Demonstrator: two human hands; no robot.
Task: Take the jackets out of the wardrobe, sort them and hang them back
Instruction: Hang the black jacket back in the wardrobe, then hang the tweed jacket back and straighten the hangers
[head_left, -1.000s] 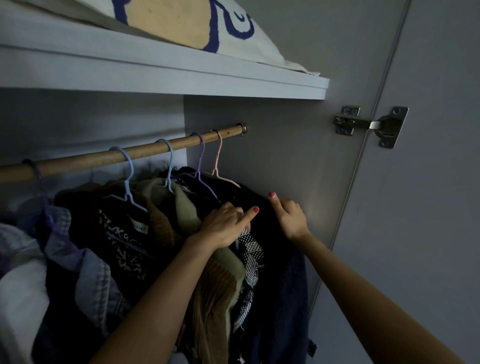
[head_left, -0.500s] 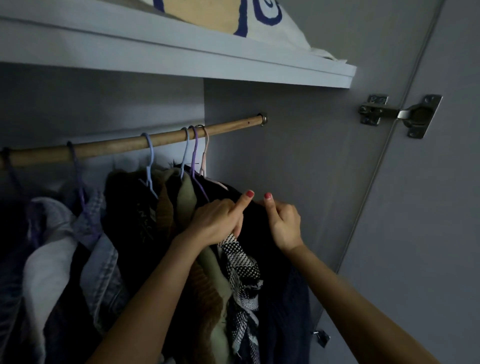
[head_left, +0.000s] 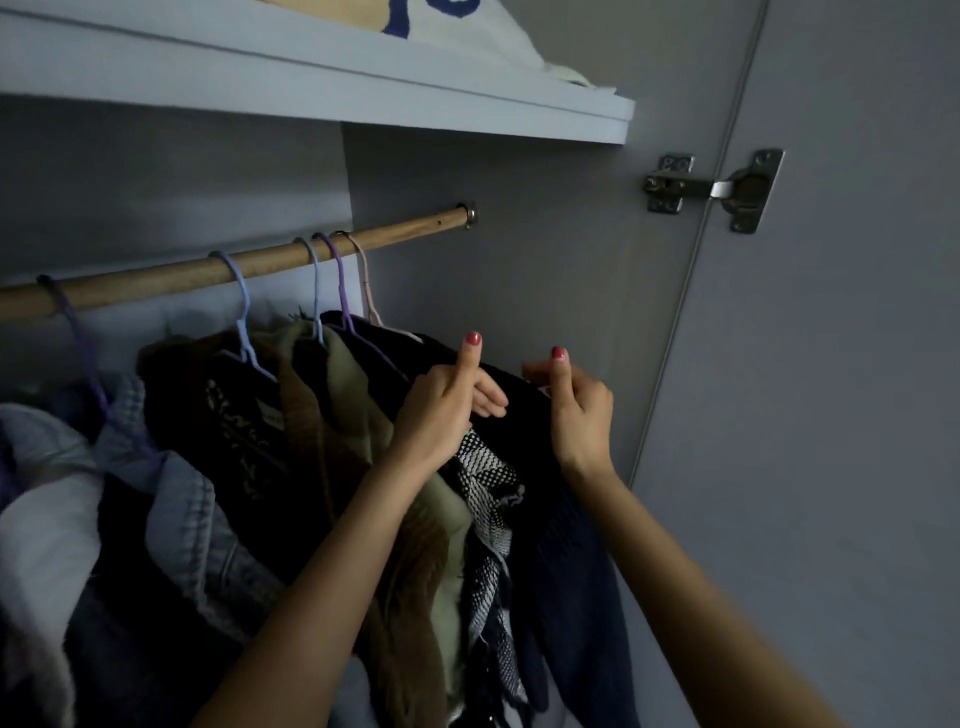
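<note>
We see both hands up at the shoulder of the dark navy jacket (head_left: 566, 566), the rightmost garment on the wooden rail (head_left: 260, 262). The jacket hangs from a pale pink hanger (head_left: 366, 291) and drops straight down, its long axis vertical, collar end up at the rail, its shoulder line sloping down toward the wardrobe's side wall (head_left: 519, 260). Our left hand (head_left: 441, 410) has its fingers curled into the dark cloth at the shoulder, thumb raised. Our right hand (head_left: 582, 410) pinches the outer shoulder edge, fingers curled, one finger raised. Just left of it hang a black-and-white patterned garment (head_left: 488, 483), an olive one (head_left: 358, 384) and a brown one (head_left: 410, 597), then a denim jacket (head_left: 192, 514) further left. The rail runs left to right, rising toward its bracket (head_left: 470, 213). A shelf (head_left: 311, 93) sits above, and a hinge (head_left: 717, 189) joins the open door.
</note>
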